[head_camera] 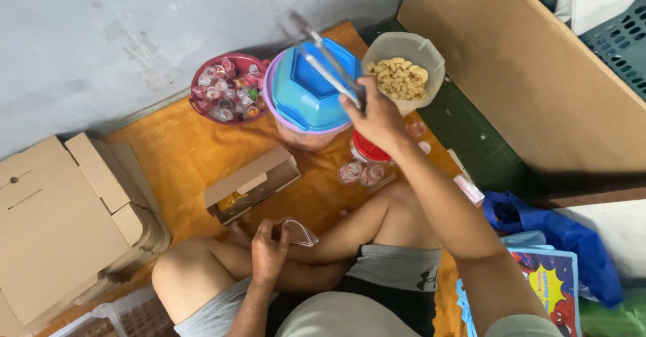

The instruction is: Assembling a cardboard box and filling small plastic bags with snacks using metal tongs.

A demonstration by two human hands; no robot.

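Observation:
My right hand (377, 116) grips a pair of metal tongs (328, 61) whose tips point up and left over a blue lid (311, 89) on a pinkish tub. Just right of the hand stands a clear tub of pale snack pieces (402, 78). My left hand (268, 248) rests near my crossed legs and pinches a small clear plastic bag (300, 232). A small open cardboard box (250, 184) lies on the orange mat (178, 155) in front of my left hand.
A maroon bowl of small jelly cups (227, 88) sits at the back left. A red lid (369, 149) and two small cups (361, 173) lie under my right arm. Flat cardboard boxes (60, 216) stack at the left. A large cardboard sheet (531, 68) and blue bags (558, 243) stand right.

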